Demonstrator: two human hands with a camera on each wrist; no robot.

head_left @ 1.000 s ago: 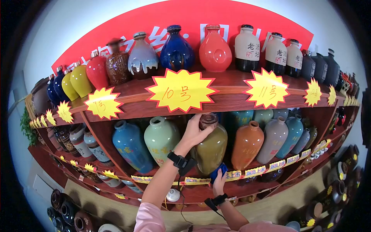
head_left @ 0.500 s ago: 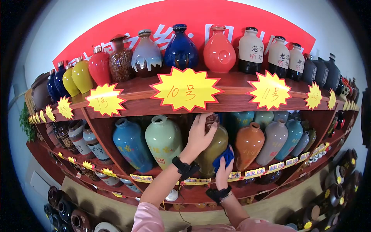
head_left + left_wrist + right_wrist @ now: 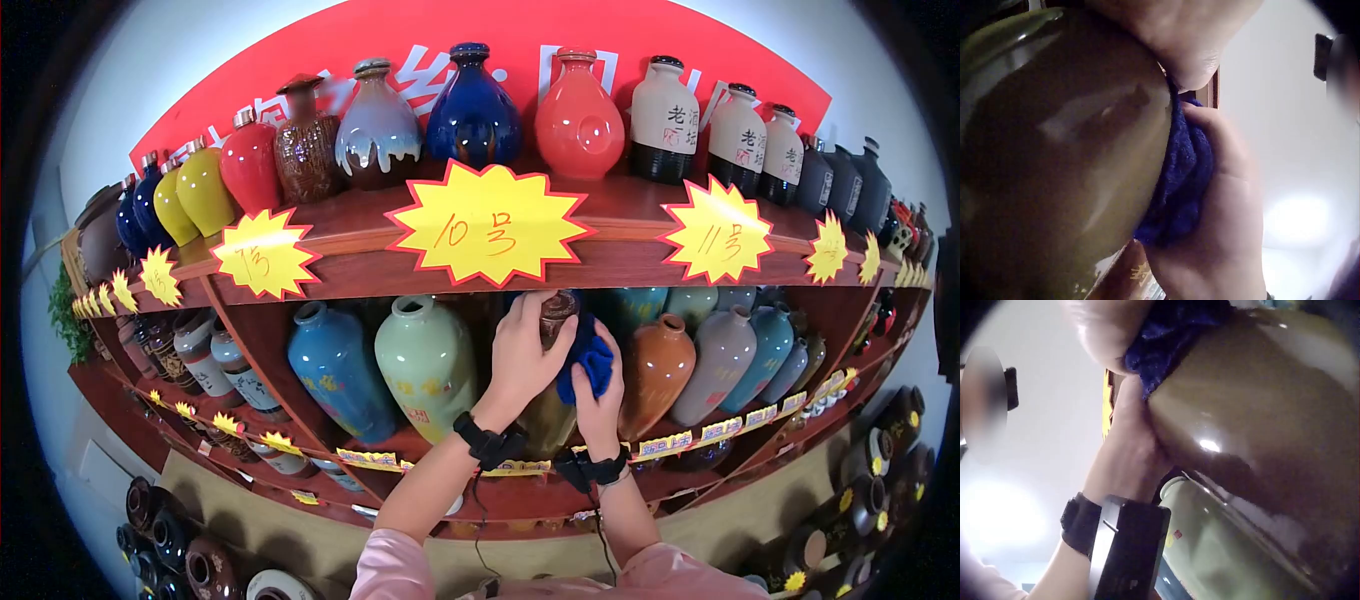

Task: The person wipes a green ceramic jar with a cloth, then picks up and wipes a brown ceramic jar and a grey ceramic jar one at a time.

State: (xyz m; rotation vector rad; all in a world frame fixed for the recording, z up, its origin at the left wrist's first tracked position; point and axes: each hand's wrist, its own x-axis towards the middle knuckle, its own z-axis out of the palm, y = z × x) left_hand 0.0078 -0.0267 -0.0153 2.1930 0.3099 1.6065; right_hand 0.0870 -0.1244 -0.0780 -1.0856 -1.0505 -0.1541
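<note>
The olive-brown jar (image 3: 1060, 162) stands on the middle shelf, its dark brown neck (image 3: 557, 312) just below the upper shelf board (image 3: 350, 268). The left hand (image 3: 525, 355) grips the jar at the neck and shoulder, fingers and thumb curled round it. The right hand (image 3: 600, 405) holds a bunched blue cloth (image 3: 592, 368) between thumb and fingers, against the jar's side.

Adjacent items: pale green jar (image 3: 425, 370) and blue jar (image 3: 340, 380) on one side; orange jar (image 3: 658, 375), beside the right hand, and grey jar (image 3: 712, 365) on the other. The upper board, bearing a yellow starburst sign (image 3: 490, 225), overhangs the work.

Both hands and the cloth cover much of the jar in the head view. The cloth conceals some right fingertips. Both wrist views cut off the jar.
</note>
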